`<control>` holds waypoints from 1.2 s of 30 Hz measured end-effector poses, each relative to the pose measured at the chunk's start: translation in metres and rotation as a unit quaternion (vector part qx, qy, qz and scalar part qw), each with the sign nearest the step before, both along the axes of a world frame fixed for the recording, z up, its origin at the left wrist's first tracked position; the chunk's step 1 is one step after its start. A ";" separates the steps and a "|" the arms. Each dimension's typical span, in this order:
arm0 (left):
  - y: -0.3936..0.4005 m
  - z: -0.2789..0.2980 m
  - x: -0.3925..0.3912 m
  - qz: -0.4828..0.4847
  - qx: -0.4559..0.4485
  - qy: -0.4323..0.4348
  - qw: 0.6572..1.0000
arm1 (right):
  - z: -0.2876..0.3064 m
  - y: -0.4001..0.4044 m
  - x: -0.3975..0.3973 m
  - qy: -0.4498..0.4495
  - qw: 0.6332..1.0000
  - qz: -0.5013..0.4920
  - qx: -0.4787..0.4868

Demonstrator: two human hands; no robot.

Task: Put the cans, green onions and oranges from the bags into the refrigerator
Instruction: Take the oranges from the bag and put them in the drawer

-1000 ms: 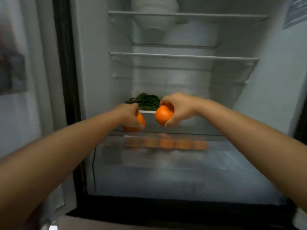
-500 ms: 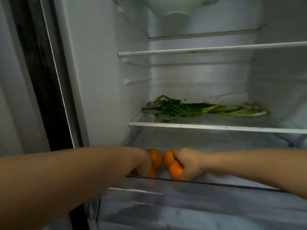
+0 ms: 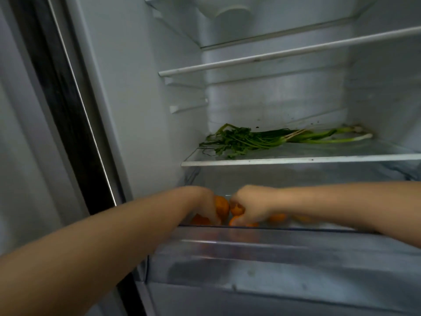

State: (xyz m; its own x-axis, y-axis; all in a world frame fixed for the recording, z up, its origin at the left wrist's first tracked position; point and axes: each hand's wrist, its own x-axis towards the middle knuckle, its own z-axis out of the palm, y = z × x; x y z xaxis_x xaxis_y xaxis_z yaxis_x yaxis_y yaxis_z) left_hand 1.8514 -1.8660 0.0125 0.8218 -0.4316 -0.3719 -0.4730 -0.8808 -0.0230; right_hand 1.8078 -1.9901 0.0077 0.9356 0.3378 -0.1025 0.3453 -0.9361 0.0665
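Both my hands reach into the open refrigerator, onto the low shelf above the clear drawer (image 3: 273,252). My left hand (image 3: 205,206) wraps an orange (image 3: 222,207). My right hand (image 3: 252,206) is closed around another orange (image 3: 237,209). Several more oranges (image 3: 276,218) lie on that shelf around the hands, partly hidden by them. A bunch of green onions (image 3: 273,139) lies across the glass shelf (image 3: 296,159) above. No cans or bags are in view.
Two more glass shelves (image 3: 284,57) sit higher up, and a white rounded object (image 3: 230,12) stands at the top. The refrigerator's left wall (image 3: 136,99) and dark door seal (image 3: 68,110) run close to my left arm.
The hands went from in front of the fridge down onto the low shelf with the oranges. In the last half second they barely moved; the view shifted slightly.
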 end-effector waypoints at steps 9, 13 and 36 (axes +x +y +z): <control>0.009 0.056 -0.077 -0.042 -0.241 -0.323 0.914 | 0.090 -0.018 -0.057 -0.170 0.985 0.017 -0.027; 0.001 0.037 -0.113 -0.063 -0.226 -0.395 0.888 | 0.080 -0.025 -0.103 -0.258 0.966 -0.011 -0.014; -0.022 -0.011 -0.055 -0.211 -0.156 -0.557 0.788 | -0.027 -0.082 -0.053 -0.668 0.744 -0.035 0.006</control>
State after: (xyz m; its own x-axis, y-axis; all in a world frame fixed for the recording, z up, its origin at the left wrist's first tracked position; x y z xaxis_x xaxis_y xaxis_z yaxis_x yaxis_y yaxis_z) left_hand 1.7967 -1.8880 0.0013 0.3233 -0.6815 0.6566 -0.5644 -0.6958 -0.4442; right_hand 1.7548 -2.0720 -0.0195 0.2162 0.2773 0.9361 -0.0709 -0.9518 0.2983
